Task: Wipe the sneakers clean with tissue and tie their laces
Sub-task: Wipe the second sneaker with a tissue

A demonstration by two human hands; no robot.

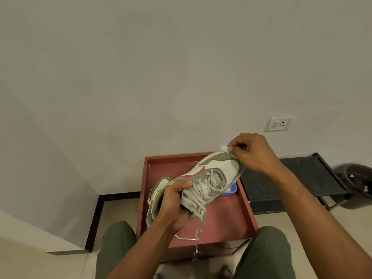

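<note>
A white and grey sneaker (216,172) with a red side stripe is held in the air above a red cabinet top, toe pointing up and to the right. My left hand (175,206) grips it around the heel and tongue end, fingers curled over the collar. Its pale laces (198,200) hang loose, one end dangling below the hand. My right hand (251,152) pinches a small wad of white tissue (224,148) and presses it against the toe tip. A second sneaker is not visible.
The red cabinet top (227,218) has a raised rim, and a blue container (231,190) sits on it behind the shoe. A black rack (298,178) stands to the right, a dark bin (360,180) with tissue scraps beyond it. A wall socket (278,123) is above. My knees flank the cabinet.
</note>
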